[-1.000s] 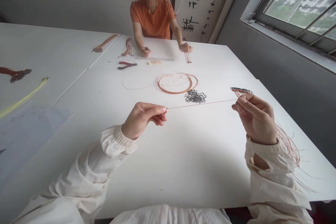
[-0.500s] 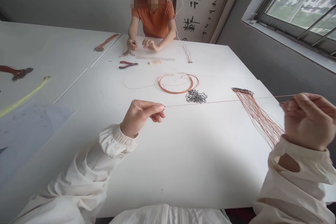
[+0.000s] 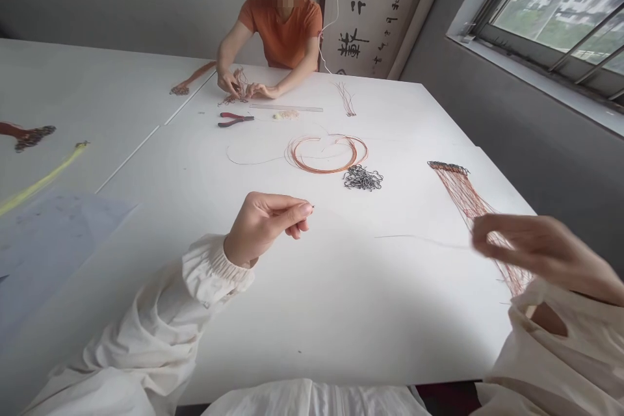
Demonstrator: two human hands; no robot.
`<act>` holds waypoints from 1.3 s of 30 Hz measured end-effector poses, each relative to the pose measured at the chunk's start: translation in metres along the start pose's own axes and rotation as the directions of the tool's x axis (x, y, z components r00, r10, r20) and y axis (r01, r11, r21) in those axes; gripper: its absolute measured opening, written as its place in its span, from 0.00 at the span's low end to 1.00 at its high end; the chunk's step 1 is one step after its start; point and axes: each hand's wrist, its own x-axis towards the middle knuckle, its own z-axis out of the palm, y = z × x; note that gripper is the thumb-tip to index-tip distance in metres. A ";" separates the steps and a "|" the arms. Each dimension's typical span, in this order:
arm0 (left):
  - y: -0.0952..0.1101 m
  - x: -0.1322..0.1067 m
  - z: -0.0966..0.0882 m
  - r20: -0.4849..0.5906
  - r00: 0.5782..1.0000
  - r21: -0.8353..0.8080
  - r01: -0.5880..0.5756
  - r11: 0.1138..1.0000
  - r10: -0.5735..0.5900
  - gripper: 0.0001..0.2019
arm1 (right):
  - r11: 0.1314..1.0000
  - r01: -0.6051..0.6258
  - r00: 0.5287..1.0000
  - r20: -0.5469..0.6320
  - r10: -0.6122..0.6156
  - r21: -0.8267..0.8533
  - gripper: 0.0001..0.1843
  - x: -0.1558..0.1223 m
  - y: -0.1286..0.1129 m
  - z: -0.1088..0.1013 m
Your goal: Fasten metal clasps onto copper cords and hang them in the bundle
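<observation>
**Thin line and dark metal hooks spread over a white table [image 3: 341, 312]**

Two bare hands in loose off-white sleeves are held above the near part of the table. The left hand [image 3: 266, 221] is closed in a pinch, thumb pressed to forefinger, and a small dark piece [image 3: 312, 207] is gripped at the fingertips. The right hand [image 3: 541, 250] is blurred, with its fingers bent and a gap left inside the curve of the thumb. A pale, thin strand [image 3: 414, 236] is stretched leftward from its fingertips, its far end well short of the left hand; whether the strand is gripped cannot be told.

Beyond the left hand, a heap of dark metal hooks [image 3: 363, 178] is set just beside a coil of orange line [image 3: 325, 172]. At the right, a bundle of orange strands [image 3: 455, 185] is laid out with dark hooks in a row along its far end; its lower part is partly covered by the right hand.

Across the table, a co-worker in an orange T-shirt [image 3: 287, 32] is seated, both hands lowered to another cluster of strands [image 3: 238, 78]. Near them are placed red-and-black pliers [image 3: 235, 119] and a ruler [image 3: 286, 108]. At the far left, a yellow bundle [image 3: 49, 179] is seen.
</observation>
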 end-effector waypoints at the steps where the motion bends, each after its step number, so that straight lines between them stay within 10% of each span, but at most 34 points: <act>1: -0.001 -0.001 0.001 0.021 1.000 0.013 0.001 1.000 -0.001 0.06 | 0.996 0.029 0.947 0.322 0.001 -0.089 0.12 0.005 -0.006 0.009; 3: -0.001 -0.003 0.003 0.058 0.998 0.064 -0.019 0.998 0.016 0.07 | 0.976 0.141 0.859 0.510 -0.037 -0.166 0.10 0.017 -0.018 0.034; 5: -0.001 -0.005 0.005 0.085 0.994 0.146 -0.081 0.986 0.069 0.08 | 0.976 0.188 0.870 0.480 -0.115 -0.106 0.08 0.028 -0.032 0.065; 8: -0.002 -0.007 0.006 0.133 0.969 0.288 -0.240 0.927 0.210 0.08 | 0.982 0.073 0.926 0.353 -0.131 0.174 0.11 0.037 -0.053 0.115; 13: -0.008 -0.005 0.004 0.231 0.845 0.436 -0.533 0.726 0.482 0.07 | 0.799 -0.236 0.856 0.508 -0.099 0.553 0.16 0.042 -0.068 0.166; 26: -0.004 -0.004 0.006 0.193 0.749 0.545 -0.619 0.565 0.634 0.10 | 0.790 -0.101 0.981 0.193 -0.022 0.604 0.11 0.036 -0.064 0.183; 39: 0.001 -0.008 0.009 0.213 0.852 0.534 -0.511 0.674 0.478 0.04 | 0.919 0.141 0.982 0.067 -0.177 0.368 0.05 0.026 -0.066 0.189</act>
